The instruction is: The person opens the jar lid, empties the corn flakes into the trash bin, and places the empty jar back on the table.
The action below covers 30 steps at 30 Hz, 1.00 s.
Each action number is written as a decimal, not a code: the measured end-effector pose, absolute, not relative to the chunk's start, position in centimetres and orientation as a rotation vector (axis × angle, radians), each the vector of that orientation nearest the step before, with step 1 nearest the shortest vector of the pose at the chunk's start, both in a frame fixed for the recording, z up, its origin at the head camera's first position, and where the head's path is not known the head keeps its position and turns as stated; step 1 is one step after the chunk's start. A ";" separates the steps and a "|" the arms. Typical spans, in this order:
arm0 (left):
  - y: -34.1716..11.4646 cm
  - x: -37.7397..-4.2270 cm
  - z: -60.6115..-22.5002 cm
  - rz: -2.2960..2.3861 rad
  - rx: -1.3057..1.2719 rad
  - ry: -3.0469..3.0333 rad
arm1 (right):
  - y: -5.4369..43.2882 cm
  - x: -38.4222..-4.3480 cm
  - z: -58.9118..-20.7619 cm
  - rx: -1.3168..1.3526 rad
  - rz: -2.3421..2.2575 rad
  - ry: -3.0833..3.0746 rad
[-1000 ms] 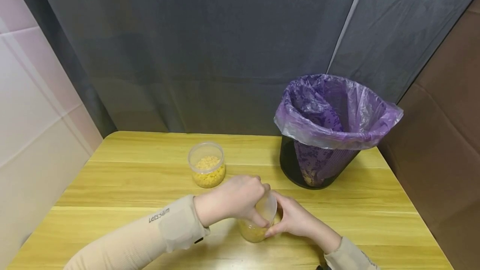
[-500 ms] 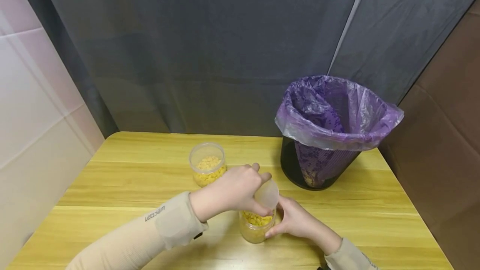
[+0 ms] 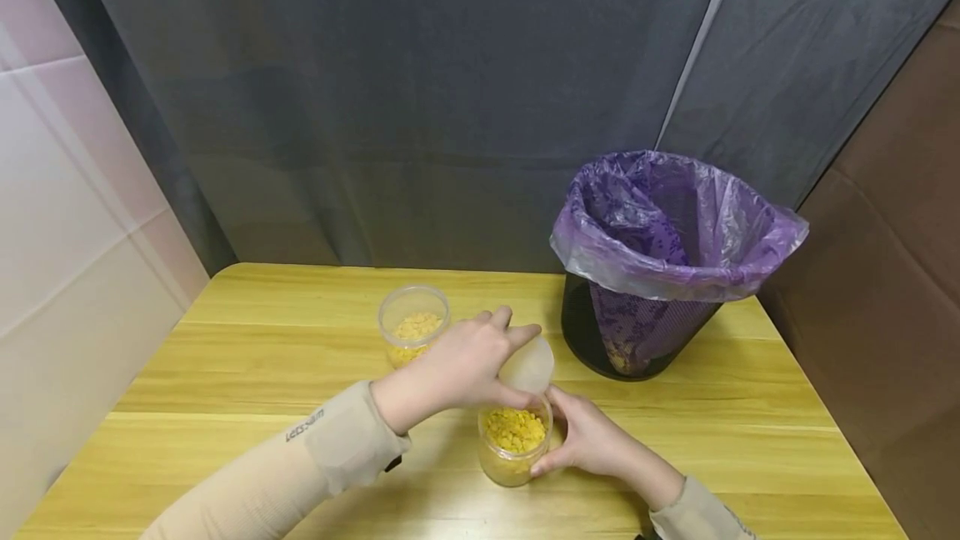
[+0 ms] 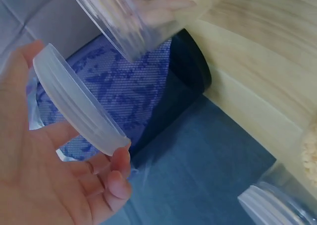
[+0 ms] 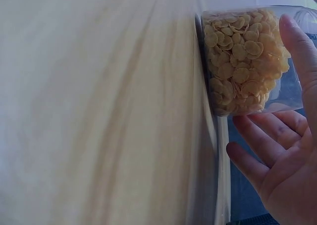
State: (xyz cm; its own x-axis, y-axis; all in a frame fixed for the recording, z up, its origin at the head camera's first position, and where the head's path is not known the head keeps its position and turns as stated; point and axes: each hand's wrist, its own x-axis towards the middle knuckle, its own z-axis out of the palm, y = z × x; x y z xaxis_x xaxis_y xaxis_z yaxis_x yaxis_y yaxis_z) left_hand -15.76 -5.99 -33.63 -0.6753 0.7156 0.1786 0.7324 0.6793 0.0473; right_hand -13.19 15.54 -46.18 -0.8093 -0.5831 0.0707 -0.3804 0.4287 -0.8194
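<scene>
My left hand (image 3: 461, 365) pinches a translucent white lid (image 3: 531, 365) by its edges, thumb on one side and fingertips on the other. In the left wrist view the lid (image 4: 74, 98) is seen edge-on, apart from the jar. Below it an uncovered clear plastic jar (image 3: 504, 468) stands upright on the table, part filled with yellow flakes (image 3: 516, 430). My right hand (image 3: 588, 437) grips that jar from its right side. The right wrist view shows the thin round flakes (image 5: 240, 61) through its wall, with thumb and fingers on opposite sides.
A second open clear jar (image 3: 411, 302) with yellow flakes stands behind my left forearm. At the back right is a black mesh bin (image 3: 581, 323) lined with a purple bag (image 3: 675, 273). A grey curtain (image 3: 390, 107) hangs behind the wooden table (image 3: 247, 357).
My left hand has lifted the lid up and away from the jar mouth, toward the back, uncovering the flakes. The right hand has stayed on the jar.
</scene>
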 end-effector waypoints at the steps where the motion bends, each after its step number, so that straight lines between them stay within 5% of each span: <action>1: -6.1 -15.9 -33.7 -0.170 -1.183 -2.743 | 15.5 -13.2 -46.1 -0.839 -1.324 2.452; 30: -8.2 -17.6 -36.5 -0.304 -1.017 -2.776 | 15.5 -13.3 -46.3 -0.820 -1.328 2.426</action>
State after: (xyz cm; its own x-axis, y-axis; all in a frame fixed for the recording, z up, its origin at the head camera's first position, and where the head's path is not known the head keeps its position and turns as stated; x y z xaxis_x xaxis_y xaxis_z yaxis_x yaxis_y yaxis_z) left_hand -17.61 -8.19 -36.47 -0.7533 0.6172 0.2270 0.6517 0.7468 0.1321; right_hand -13.34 15.47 -46.30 -0.8084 -0.5871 0.0435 -0.3530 0.4242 -0.8340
